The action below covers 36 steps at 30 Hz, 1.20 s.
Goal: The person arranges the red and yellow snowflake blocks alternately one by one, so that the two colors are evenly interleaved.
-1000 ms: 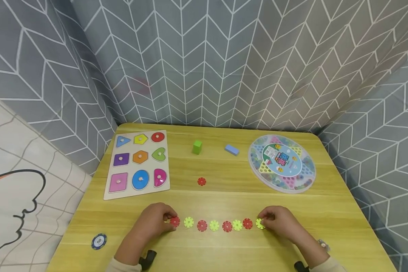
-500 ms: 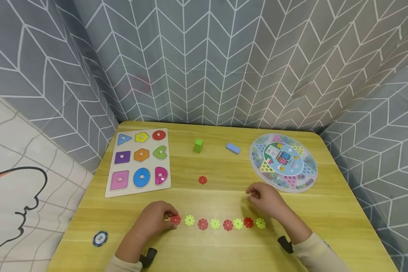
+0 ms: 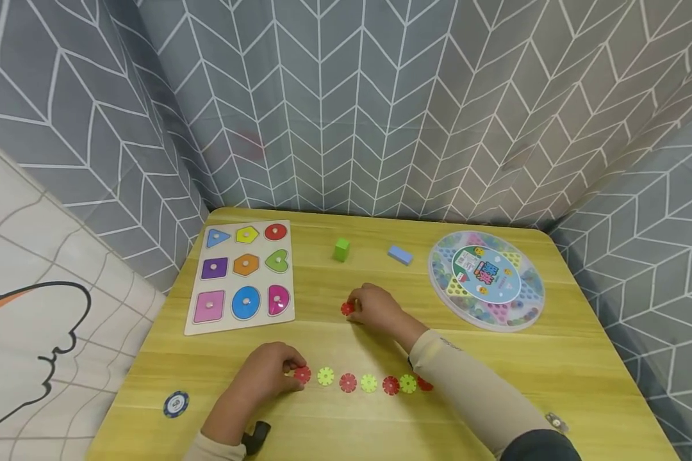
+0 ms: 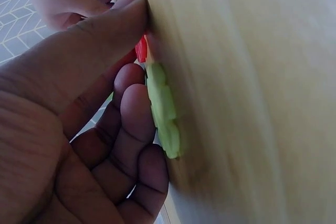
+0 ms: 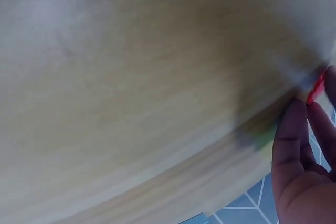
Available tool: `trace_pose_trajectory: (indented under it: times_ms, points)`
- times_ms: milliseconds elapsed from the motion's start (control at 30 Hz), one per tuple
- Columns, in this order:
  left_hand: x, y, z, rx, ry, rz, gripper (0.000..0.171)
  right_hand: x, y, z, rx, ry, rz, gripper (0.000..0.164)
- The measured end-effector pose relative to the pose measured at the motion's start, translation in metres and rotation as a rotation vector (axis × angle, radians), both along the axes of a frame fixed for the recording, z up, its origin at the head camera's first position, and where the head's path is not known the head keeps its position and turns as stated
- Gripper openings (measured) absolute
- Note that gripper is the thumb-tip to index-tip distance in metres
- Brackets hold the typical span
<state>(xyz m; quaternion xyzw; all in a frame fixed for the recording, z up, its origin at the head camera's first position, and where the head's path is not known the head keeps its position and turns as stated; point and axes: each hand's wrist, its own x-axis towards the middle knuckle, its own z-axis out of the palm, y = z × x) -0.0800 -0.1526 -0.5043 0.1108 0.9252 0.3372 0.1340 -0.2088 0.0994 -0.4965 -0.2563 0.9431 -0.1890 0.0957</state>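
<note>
My left hand [image 3: 268, 374] rests on the table, thumb and index finger around the red snowflake disc [image 3: 302, 374] at the left of a row. In the left wrist view a yellow-green snowflake disc [image 4: 161, 111] lies against its curled fingers. Rightward the row alternates yellow-green and red, including a yellow-green disc [image 3: 325, 376] and a red one [image 3: 390, 385]; my right forearm covers its right end. My right hand [image 3: 375, 308] reaches past the row and pinches a lone red snowflake disc [image 3: 347, 308], seen edge-on between the fingertips [image 5: 295, 111] in the right wrist view.
A shape puzzle board [image 3: 291, 301] lies at the back left. A green block [image 3: 341, 250] and a blue block [image 3: 400, 255] stand at the back. The round board-game box [image 3: 487, 280] is at the back right, a poker chip [image 3: 175, 404] at the front left.
My right hand has left the yellow-green disc at the row's right end, moved up and left across the table, and taken hold of the lone red disc. My left hand has stayed in place.
</note>
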Motion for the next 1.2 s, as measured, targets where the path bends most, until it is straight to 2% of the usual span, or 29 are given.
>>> trace_pose_trajectory:
  times_ms: [233, 400, 500, 700, 833, 967, 1067, 1200]
  points:
    - [0.001, 0.002, 0.001, -0.008, 0.000, 0.019, 0.025, -0.002, -0.010, 0.006, 0.065, -0.056, 0.002, 0.026]
    - [0.001, 0.002, -0.001, -0.008, 0.000, 0.007, 0.025, -0.004, -0.011, 0.009, 0.082, -0.087, 0.009, 0.022]
    - [0.001, 0.001, -0.002, -0.010, 0.010, -0.002, 0.025, -0.003, -0.007, 0.007, 0.025, -0.092, 0.002, 0.018]
    - [0.002, -0.001, 0.000, 0.003, 0.027, -0.006, 0.026, 0.005, 0.014, 0.008, -0.185, -0.136, -0.048, 0.012]
    - [0.003, -0.003, 0.000, 0.004, 0.020, -0.002, 0.026, 0.015, 0.042, 0.016, -0.363, -0.221, -0.108, 0.008]
    - [0.003, -0.002, -0.002, 0.008, 0.011, -0.001, 0.026, 0.040, 0.088, 0.027, -0.528, -0.316, -0.154, 0.010]
    - [0.003, -0.002, -0.003, 0.011, 0.019, -0.004, 0.025, 0.063, 0.132, 0.032, -0.548, -0.362, -0.184, 0.013]
    - [0.002, -0.003, -0.004, 0.010, 0.031, -0.001, 0.025, 0.088, 0.187, 0.033, -0.475, -0.407, -0.264, 0.015]
